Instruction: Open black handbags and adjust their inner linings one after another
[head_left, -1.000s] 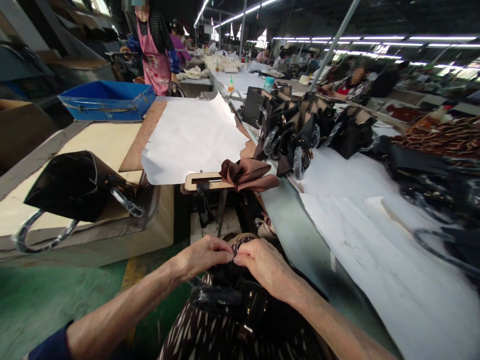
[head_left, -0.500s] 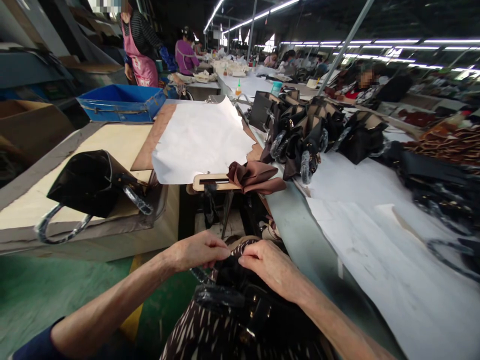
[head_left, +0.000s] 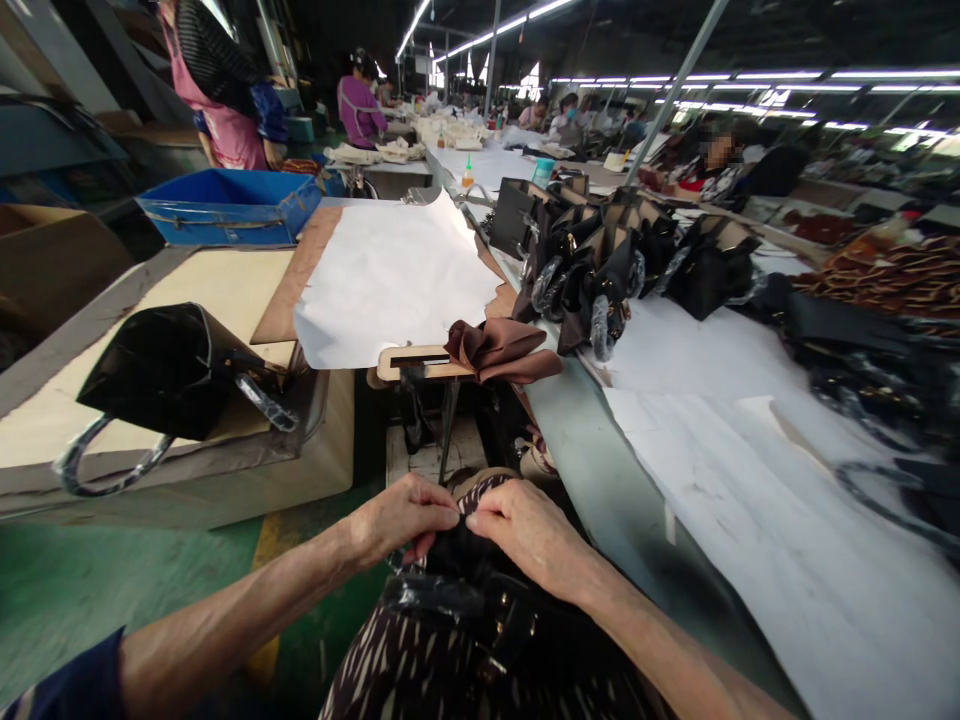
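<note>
On my lap lies a black handbag [head_left: 577,640] with gold-coloured metal fittings. One of its handles [head_left: 433,597] is wrapped in clear plastic. My left hand [head_left: 405,515] is closed in a pinch at the bag's far edge. Close beside it, my right hand [head_left: 525,525] pinches the same edge, the fingertips of both hands almost touching. The exact bit of material between the fingers is too small to make out. Just beyond my knees, a brown folded cloth piece [head_left: 499,350] hangs over a slotted wooden board [head_left: 390,368].
Another black handbag [head_left: 161,370] lies on the left table, near a blue bin [head_left: 232,205]. White paper [head_left: 394,280] covers the surface ahead. Several black bags [head_left: 600,250] crowd the right table [head_left: 750,520]. A person in a pink apron [head_left: 225,125] stands at back left.
Both hands stay pinched at the bag's edge, with the left hand's fingers slightly shifted. My view has turned a little right. The person in the pink apron has a lowered arm near the bin.
</note>
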